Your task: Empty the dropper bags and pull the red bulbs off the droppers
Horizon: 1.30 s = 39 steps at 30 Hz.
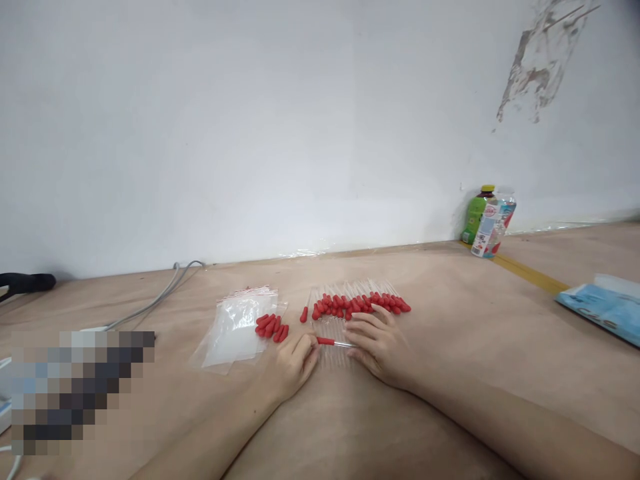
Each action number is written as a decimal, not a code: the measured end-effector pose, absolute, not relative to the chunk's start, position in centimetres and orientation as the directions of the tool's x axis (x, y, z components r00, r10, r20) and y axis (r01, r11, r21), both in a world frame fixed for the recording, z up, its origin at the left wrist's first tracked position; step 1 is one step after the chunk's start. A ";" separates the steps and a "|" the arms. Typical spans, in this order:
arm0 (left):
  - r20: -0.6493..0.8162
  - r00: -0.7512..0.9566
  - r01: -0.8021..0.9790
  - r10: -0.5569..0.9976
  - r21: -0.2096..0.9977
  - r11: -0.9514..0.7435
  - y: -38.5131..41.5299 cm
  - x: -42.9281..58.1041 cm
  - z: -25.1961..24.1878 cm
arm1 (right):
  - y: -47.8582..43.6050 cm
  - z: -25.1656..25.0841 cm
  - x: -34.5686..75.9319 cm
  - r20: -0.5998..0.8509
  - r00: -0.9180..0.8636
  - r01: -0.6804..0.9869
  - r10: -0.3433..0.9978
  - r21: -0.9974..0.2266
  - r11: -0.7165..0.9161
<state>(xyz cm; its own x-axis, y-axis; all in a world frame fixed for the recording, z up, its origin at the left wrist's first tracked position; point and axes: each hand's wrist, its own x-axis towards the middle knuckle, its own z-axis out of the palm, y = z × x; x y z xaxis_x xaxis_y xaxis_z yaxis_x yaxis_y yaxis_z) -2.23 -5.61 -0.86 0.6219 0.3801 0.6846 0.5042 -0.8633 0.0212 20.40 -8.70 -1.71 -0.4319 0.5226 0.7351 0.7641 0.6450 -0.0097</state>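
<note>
Between my two hands lies a glass dropper tube (pixel 343 345) with a red rubber bulb (pixel 326 341) on its left end. My left hand (pixel 295 357) is closed, pinching the bulb's end between thumb and fingers. The tube's other end is in the thumb and fingers of my right hand (pixel 380 347). Beneath and between the hands, several bare glass tubes (pixel 330 329) lie side by side. Just beyond them is a row of droppers with red bulbs (pixel 355 305), their glass ends pointing away. A small pile of loose red bulbs (pixel 270 325) sits beyond my left hand.
Clear plastic zip bags (pixel 233 333) lie left of the loose bulbs. Two bottles, one green (pixel 473 217) and one clear with a label (pixel 493 227), stand by the wall. A blue packet (pixel 603 307) is at the right, a grey cable (pixel 160 297) at the left.
</note>
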 end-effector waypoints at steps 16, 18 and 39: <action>0.732 0.653 0.408 0.194 -0.125 -0.904 -6.0 -0.3 -0.6 | -8.7 -2.0 19.5 0.726 -0.483 0.674 0.489 -0.048 0.737; 0.728 0.662 0.403 0.179 -0.145 -0.904 -6.1 -0.3 -0.5 | -8.6 -2.2 19.4 0.737 -0.488 0.648 0.468 -0.054 0.760; 0.646 0.740 0.369 0.186 -0.160 -0.916 -6.6 -1.2 -0.2 | -8.6 -2.7 21.3 0.777 -0.579 0.528 0.247 0.127 0.840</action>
